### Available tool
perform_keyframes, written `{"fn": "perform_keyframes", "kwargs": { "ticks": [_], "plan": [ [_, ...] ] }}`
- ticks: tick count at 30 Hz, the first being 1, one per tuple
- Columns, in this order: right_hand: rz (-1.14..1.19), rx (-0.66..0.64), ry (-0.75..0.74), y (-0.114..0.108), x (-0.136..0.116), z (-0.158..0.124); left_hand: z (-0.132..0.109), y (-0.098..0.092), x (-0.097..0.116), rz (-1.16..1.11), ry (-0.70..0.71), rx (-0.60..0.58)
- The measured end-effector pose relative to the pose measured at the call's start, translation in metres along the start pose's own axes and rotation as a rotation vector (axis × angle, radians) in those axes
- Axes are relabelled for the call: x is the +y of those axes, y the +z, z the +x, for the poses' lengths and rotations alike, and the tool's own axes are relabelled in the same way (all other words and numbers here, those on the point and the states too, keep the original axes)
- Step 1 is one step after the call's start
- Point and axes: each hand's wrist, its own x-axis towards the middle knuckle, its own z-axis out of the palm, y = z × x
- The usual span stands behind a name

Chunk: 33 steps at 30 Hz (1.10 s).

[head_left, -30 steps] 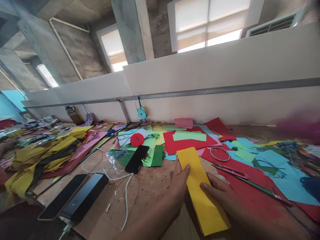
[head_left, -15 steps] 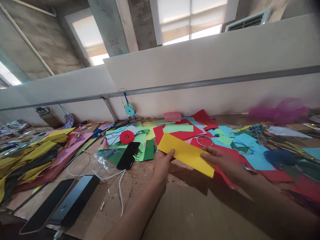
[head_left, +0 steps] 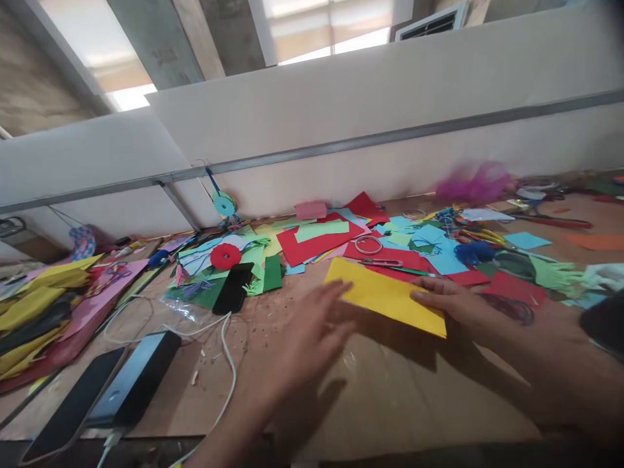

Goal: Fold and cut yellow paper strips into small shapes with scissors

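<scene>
A yellow paper sheet [head_left: 387,296], long and apparently folded, is held tilted above the table. My right hand [head_left: 446,302] grips its right end, thumb on top and fingers underneath. At the left end is my left hand [head_left: 319,325], slightly blurred, with its fingers spread and apart. Its fingertips overlap the sheet's left edge; I cannot tell if they touch it. Just behind the sheet lie pink-handled scissors [head_left: 383,262] and a metal ring [head_left: 368,244] on red sheets [head_left: 312,250].
Left of my hands are a black phone [head_left: 234,289], a white cable [head_left: 229,364], a power bank [head_left: 136,377] and another phone [head_left: 78,403]. Yellow and black cloth [head_left: 39,312] lies far left. Blue pieces [head_left: 448,257] and pliers [head_left: 556,221] lie to the right. A white partition [head_left: 341,117] stands behind.
My left hand has let go its pinch on the sheet's left end, and its fingers have spread. My right hand still holds the sheet. The view has shifted right.
</scene>
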Motion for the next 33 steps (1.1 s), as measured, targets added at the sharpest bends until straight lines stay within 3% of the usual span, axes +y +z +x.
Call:
{"fn": "perform_keyframes", "kwargs": {
  "ticks": [4, 6, 10, 13, 18, 23, 25, 28, 33],
  "plan": [
    [-0.084, 0.051, -0.09, -0.002, 0.022, -0.008, -0.051, 0.025, 0.013, 0.19, 0.057, -0.532],
    [-0.131, 0.046, -0.145, -0.005, 0.027, -0.006, -0.063, 0.033, 0.007, 0.219, 0.043, -0.576],
    [-0.117, -0.019, -0.151, -0.007, 0.034, -0.003, -0.063, 0.029, 0.001, 0.148, 0.031, -0.5],
    [-0.134, -0.05, -0.166, -0.002, 0.034, -0.007, -0.049, 0.024, 0.01, 0.052, -0.053, -0.245],
    [-0.19, -0.116, -0.227, 0.011, 0.013, -0.005, 0.008, 0.036, 0.024, 0.154, 0.095, -0.034],
    [-0.31, -0.11, -0.289, 0.016, -0.009, 0.04, 0.064, 0.063, 0.004, 0.332, -0.011, 0.203],
    [-0.379, -0.04, -0.309, 0.015, -0.002, 0.059, 0.07, 0.077, -0.015, 0.349, -0.057, 0.225],
    [-0.488, 0.086, -0.348, 0.01, 0.019, 0.076, 0.067, 0.093, -0.043, 0.35, -0.085, 0.168],
    [-0.637, 0.183, -0.419, -0.003, 0.036, 0.076, 0.062, 0.101, -0.065, 0.314, -0.069, 0.11]
  ]
}}
